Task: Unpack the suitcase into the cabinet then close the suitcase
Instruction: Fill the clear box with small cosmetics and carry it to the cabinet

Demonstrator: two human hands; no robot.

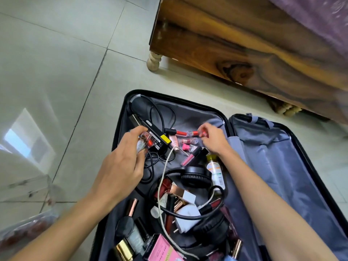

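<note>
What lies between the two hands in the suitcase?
Head view: between the left hand and right hand lie a black power adapter and small lip gloss tubes.

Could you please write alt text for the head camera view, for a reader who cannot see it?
Two bare hands reach into an open suitcase on a tiled floor: the left hand grips a small clear item by a black charger, the right hand pinches a red tube. Headphones, cables and cosmetics lie in the case.

Left hand (120,166) grips clear bottle (144,145); right hand (213,139) pinches red tube (195,132)
</note>
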